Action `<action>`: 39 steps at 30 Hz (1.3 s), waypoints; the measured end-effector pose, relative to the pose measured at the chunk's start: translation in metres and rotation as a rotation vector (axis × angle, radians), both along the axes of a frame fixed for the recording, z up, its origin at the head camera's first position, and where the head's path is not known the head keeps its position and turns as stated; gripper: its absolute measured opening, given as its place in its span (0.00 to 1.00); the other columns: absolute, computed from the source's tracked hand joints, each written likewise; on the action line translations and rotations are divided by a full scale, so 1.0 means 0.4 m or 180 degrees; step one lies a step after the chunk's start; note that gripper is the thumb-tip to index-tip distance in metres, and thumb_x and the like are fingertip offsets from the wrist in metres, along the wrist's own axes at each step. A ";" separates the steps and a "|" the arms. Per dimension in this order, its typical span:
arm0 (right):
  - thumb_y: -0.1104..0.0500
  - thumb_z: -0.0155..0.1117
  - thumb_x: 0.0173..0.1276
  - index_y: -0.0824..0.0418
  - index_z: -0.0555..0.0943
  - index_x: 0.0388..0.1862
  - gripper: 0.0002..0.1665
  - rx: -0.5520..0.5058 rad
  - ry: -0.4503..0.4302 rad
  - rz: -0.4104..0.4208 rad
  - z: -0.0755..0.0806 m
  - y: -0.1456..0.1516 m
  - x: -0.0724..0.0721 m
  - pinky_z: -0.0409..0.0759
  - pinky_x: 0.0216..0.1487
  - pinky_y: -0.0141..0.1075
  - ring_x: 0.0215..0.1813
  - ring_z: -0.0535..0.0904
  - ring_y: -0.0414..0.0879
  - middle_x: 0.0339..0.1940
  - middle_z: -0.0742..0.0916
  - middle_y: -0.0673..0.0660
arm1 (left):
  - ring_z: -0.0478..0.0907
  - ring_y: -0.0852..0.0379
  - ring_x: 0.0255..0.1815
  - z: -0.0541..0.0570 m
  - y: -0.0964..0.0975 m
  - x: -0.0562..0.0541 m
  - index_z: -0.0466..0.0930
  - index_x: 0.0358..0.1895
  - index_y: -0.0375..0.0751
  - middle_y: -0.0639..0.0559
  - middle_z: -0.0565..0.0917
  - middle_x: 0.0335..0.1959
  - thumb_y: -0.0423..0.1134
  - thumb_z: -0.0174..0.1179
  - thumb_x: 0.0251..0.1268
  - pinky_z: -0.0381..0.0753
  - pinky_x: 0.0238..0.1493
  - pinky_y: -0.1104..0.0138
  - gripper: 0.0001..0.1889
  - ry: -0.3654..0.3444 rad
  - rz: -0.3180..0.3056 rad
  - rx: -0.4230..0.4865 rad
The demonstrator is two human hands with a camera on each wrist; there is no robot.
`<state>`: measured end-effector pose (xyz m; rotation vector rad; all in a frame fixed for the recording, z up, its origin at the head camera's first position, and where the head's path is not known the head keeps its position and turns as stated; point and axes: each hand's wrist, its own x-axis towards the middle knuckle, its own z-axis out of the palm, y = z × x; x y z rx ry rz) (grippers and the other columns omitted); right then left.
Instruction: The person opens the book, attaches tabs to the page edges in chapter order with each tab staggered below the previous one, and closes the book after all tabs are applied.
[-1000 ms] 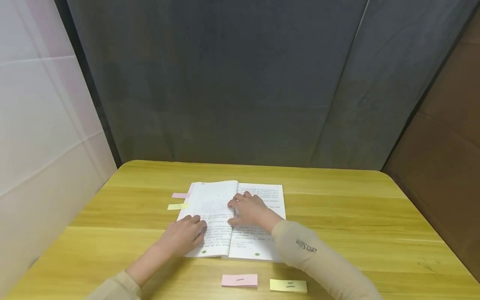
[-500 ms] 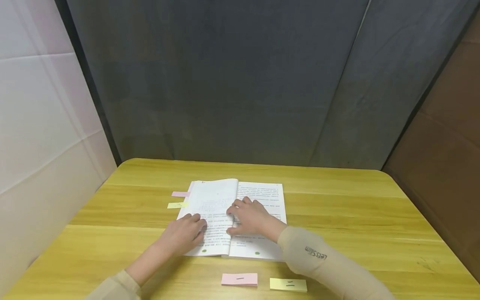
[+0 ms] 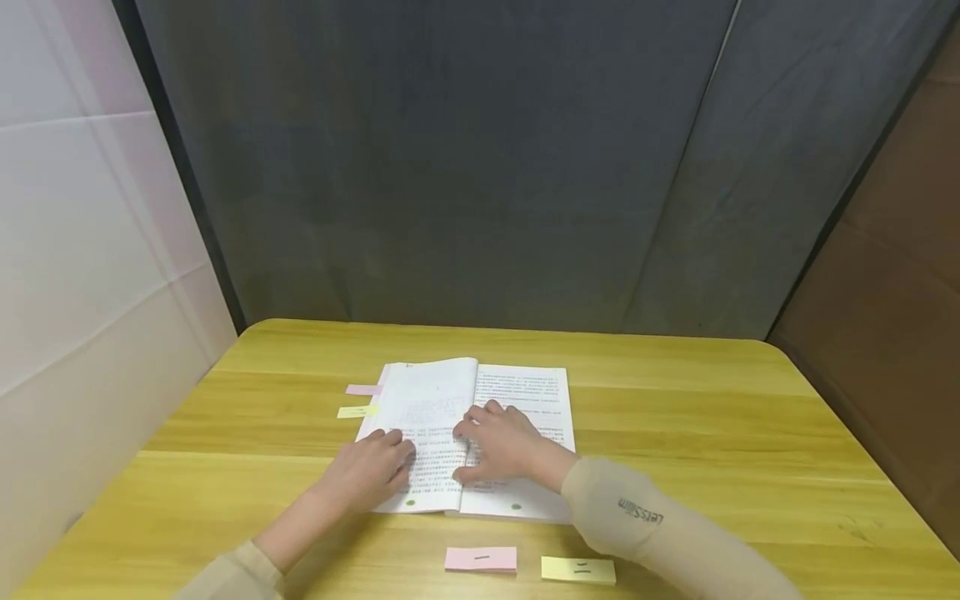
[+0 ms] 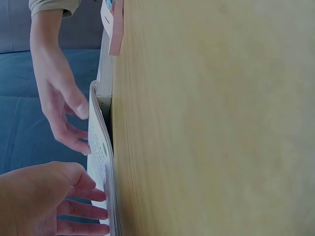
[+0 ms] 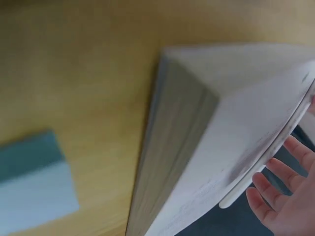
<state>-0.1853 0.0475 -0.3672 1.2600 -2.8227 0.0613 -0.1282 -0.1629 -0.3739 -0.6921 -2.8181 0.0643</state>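
An open book point(image 3: 435, 385) lies on the table, with small print on both pages. My left hand point(image 3: 369, 468) rests on the lower part of the left page, fingers relaxed; the left wrist view shows its fingertips at the page surface. My right hand point(image 3: 504, 442) lies across the fold, its spread fingers and thumb touching along the inner margin. In the right wrist view, the fingers of that hand point(image 5: 288, 191) meet the rounded bulge of the left pages. A pink sticky tab point(image 3: 363, 390) and a yellow sticky tab point(image 3: 357, 412) stick out from the book's left edge.
On the wooden table point(image 3: 750, 467), a pink sticky-note pad point(image 3: 481, 560) with one stroke and a yellow sticky-note pad point(image 3: 577, 571) with two strokes lie in front of the book. A dark curtain point(image 3: 480, 167) hangs behind the far edge.
My right hand has slid down along the fold toward the book's near edge. The left hand stays in place on the left page.
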 end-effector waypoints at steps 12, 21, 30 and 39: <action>0.32 0.54 0.52 0.48 0.73 0.53 0.33 -0.0089 0.0128 0.0164 -0.002 0.010 0.039 0.70 0.47 0.44 0.49 0.68 0.44 0.50 0.74 0.48 | 0.71 0.55 0.28 -0.003 -0.001 0.004 0.78 0.36 0.40 0.53 0.74 0.29 0.39 0.55 0.49 0.69 0.18 0.67 0.10 0.0089 -0.0030 -0.0018; 0.32 0.54 0.52 0.48 0.73 0.52 0.33 -0.0160 0.0179 0.0165 -0.004 0.009 0.036 0.70 0.45 0.43 0.49 0.68 0.45 0.51 0.74 0.49 | 0.71 0.54 0.28 0.004 -0.001 0.003 0.78 0.34 0.41 0.52 0.74 0.29 0.38 0.55 0.49 0.70 0.19 0.65 0.09 0.0154 -0.0042 -0.0018; 0.33 0.53 0.54 0.48 0.72 0.53 0.32 -0.0325 0.0069 0.0233 -0.012 0.017 0.031 0.69 0.47 0.45 0.51 0.67 0.45 0.52 0.74 0.48 | 0.72 0.54 0.28 0.002 -0.003 0.003 0.78 0.35 0.40 0.52 0.74 0.29 0.39 0.54 0.51 0.70 0.20 0.65 0.10 0.0056 -0.0042 -0.0026; 0.36 0.51 0.58 0.50 0.74 0.50 0.28 -0.0543 0.0111 0.0140 -0.001 0.075 0.022 0.70 0.45 0.44 0.52 0.68 0.45 0.51 0.76 0.49 | 0.70 0.55 0.24 0.009 0.005 -0.002 0.77 0.33 0.39 0.53 0.72 0.24 0.38 0.54 0.50 0.67 0.17 0.66 0.09 0.0091 -0.0061 -0.0082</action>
